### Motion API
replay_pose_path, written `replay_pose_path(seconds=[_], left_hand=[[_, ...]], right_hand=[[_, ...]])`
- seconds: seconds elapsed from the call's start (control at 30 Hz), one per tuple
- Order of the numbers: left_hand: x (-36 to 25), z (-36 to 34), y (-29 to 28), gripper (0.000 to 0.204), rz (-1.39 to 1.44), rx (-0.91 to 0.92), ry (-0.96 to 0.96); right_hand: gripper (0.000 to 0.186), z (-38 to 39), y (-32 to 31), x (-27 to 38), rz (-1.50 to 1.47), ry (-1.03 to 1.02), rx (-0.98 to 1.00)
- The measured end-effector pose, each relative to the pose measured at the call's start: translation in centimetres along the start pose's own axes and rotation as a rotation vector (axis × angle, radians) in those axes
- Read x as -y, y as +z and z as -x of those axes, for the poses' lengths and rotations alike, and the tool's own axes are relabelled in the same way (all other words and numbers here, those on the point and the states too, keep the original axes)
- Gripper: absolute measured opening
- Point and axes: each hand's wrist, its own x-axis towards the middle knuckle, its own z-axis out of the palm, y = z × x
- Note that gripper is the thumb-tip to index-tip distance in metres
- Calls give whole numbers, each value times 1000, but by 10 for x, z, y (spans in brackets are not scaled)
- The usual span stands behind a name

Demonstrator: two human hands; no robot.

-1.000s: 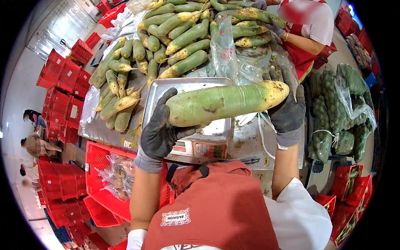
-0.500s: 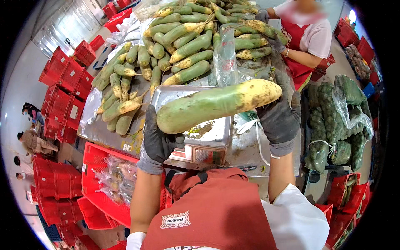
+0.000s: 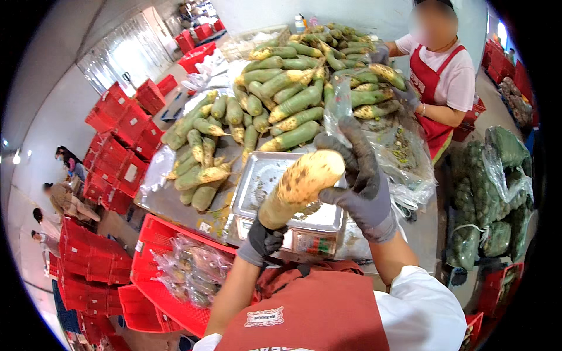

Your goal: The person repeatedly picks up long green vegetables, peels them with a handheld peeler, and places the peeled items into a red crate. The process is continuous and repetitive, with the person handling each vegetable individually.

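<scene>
A large green radish [image 3: 304, 181] with a pale yellow, dark-speckled end is held up over a weighing scale [image 3: 249, 182]. My left hand [image 3: 262, 241], in a dark grey glove, is closed around its green lower end. The pale end tilts up toward the right. Beside that end is my gloved right hand [image 3: 370, 193], fingers stretched up and apart, the thumb close against the radish; whether it touches cannot be made out. Crumbs of soil lie on the scale's metal pan. Behind it, a big pile of green radishes [image 3: 287, 99] covers the metal table [image 3: 216, 217].
A clear plastic bag [image 3: 338, 108] and plastic sheeting [image 3: 404, 169] lie right of the pile. Across the table, a co-worker [image 3: 439, 82] in a red apron holds a radish. A red crate [image 3: 143, 257] with bagged produce stands at my left. Filled mesh sacks [image 3: 468, 193] are at right.
The radish was level across both hands; now it is tilted with its pale end raised. My right hand has come off from under that end and opened. The view has shifted.
</scene>
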Motion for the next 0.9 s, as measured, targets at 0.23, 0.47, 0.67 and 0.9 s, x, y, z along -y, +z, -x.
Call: replay_pose_path(seconds=[0.23,0.47,0.67,0.9], left_hand=[[-6,-22,55,33,-771,128,585],[18,6,-49,34,-1295,161,457],[3,113,-89,62,-101,-321,-85],[-32,138,-97,59,82,-265,476]], right_hand=[[87,-1,15,-2,140,-82,233],[61,-3,-14,15,460,366,536],[70,-2,-45,-34,349,1145,778],[49,-5,11,-122,-155,1534,591]])
